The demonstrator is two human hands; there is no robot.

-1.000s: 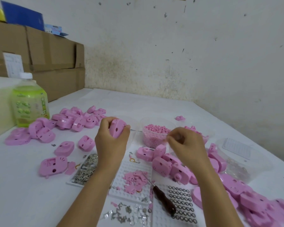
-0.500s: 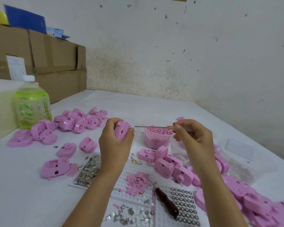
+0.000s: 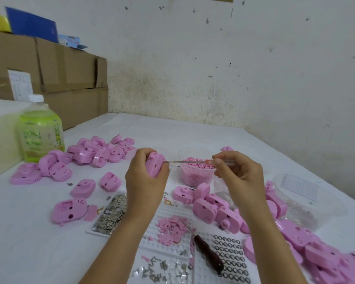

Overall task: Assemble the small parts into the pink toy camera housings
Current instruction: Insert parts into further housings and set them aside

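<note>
- The left hand [image 3: 146,182] is gripping a pink housing [image 3: 154,167] above the middle of the table [image 3: 193,133], with fingers and thumb curled round it and its face with a round hole turned toward the camera.
- The right hand [image 3: 240,177] is pinching the clear, red-tinted handle of a thin screwdriver [image 3: 186,161] between thumb and curled fingers. It is holding the shaft level, and the tip is meeting the housing's right edge.
- A clear cup of pink pellets [image 3: 195,178] is standing just behind and between the hands, below the shaft.
- More pink housings are lying in a heap on the far left [image 3: 99,153], and another heap [image 3: 318,250] is running along the right toward the near edge.
- Near the forearms, a white studded tray [image 3: 152,241] is holding small pink pieces, with a tray of grey metal bits [image 3: 111,216] to its left.
- A dark-handled tool [image 3: 209,256] is lying beside rows of black rings [image 3: 231,256].
- A green bottle [image 3: 40,133] is standing at the far left, in front of cardboard boxes [image 3: 70,72].
</note>
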